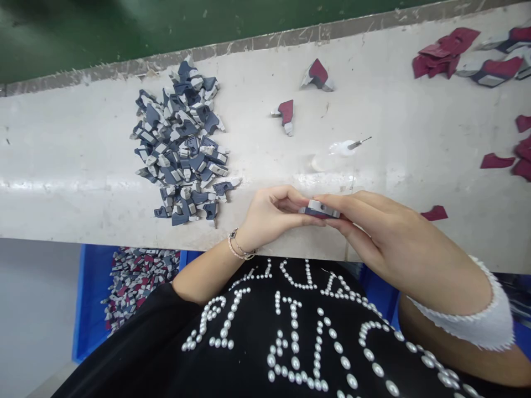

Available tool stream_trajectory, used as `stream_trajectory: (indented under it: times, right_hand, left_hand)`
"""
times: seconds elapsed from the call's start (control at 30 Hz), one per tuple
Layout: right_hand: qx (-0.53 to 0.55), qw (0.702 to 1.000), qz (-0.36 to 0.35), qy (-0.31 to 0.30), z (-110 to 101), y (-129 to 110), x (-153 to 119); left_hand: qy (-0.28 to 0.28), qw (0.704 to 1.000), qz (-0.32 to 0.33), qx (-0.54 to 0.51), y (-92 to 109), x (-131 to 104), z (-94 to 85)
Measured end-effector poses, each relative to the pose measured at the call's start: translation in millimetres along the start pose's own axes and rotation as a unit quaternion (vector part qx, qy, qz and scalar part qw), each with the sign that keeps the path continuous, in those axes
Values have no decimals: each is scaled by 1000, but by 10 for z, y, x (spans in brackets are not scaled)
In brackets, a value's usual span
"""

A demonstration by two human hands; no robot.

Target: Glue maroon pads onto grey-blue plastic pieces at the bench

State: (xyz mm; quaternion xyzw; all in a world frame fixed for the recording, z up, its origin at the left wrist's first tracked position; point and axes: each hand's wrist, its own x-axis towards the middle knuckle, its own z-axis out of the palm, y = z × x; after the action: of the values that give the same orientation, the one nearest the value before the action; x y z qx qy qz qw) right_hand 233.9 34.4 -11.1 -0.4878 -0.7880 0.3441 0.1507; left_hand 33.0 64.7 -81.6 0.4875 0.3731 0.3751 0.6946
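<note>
Both of my hands hold one small grey, blue and red part (322, 209) near the front edge of the table. The fingers and thumb of my left hand (276, 215) pinch its left end. My right hand (384, 232) grips the right end between thumb and fingers. Beyond my hands lies a clear bottle (342, 148) with a thin metal tip pointing right. Two parts with red faces, one nearer (286, 113) and one farther (318, 74), rest on the table behind it.
A large pile of blue and grey parts (182, 149) covers the table's left middle. Red pieces (446, 52) and several assembled parts (498, 71) lie at the right. Below the table's front edge (124, 235), a blue bin (85, 304) holds many mixed parts.
</note>
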Motion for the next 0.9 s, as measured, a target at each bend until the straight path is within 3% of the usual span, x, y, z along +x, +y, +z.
stream_trajectory:
  times: [0.17, 0.47, 0.9]
  right_hand:
    - [-5, 1000, 2, 9, 8, 44, 30]
    - [13, 1000, 21, -10, 34, 32, -10]
    - [-15, 999, 3, 40, 120, -111, -73]
  left_hand:
    - [9, 999, 20, 31, -24, 13, 2]
    - [-44, 983, 58, 171, 70, -7, 2]
    - [-38, 992, 22, 114, 176, -65, 67]
